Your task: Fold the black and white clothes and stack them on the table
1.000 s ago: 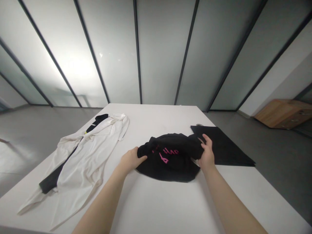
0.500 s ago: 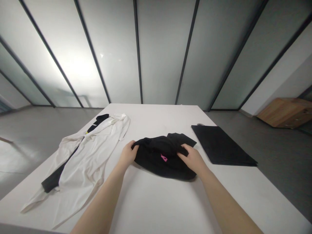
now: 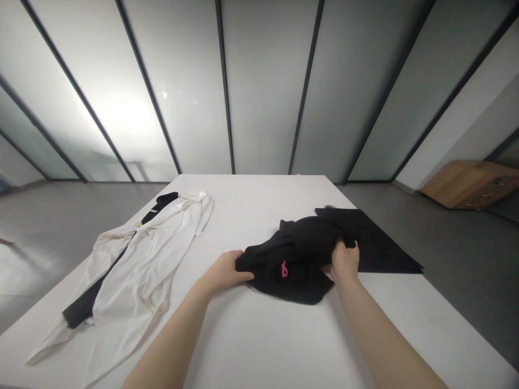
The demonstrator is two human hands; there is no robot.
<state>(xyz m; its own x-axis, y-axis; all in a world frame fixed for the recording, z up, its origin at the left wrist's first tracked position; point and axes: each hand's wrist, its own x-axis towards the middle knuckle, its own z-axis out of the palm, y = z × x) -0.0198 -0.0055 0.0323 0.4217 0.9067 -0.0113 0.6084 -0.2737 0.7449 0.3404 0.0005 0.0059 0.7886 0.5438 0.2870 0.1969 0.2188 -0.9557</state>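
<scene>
A black garment (image 3: 300, 243), bunched up, lies across the middle of the white table, with a small pink drawstring (image 3: 284, 269) showing on its front. Its exact kind I cannot tell. At its left end my left hand (image 3: 229, 270) grips the cloth, thumb near the lower edge and fingertips hidden under the fabric. My right hand (image 3: 345, 259) is closed on the right end, holding it slightly raised beside the folded black cloth (image 3: 381, 243). Part of the garment overlaps the near-left side of that folded cloth.
On the left of the white table (image 3: 251, 346) lies a white long-sleeved garment (image 3: 141, 259) spread over dark clothing (image 3: 83, 305). A small round grey object (image 3: 330, 206) sits behind the folded black cloth. Beyond are frosted glass panels (image 3: 263, 86) and a wooden cabinet (image 3: 466, 183).
My right hand has moved right and pulled the garment's right end toward the folded black cloth. My left hand has shifted a little right and lower, and the pink drawstring has moved right.
</scene>
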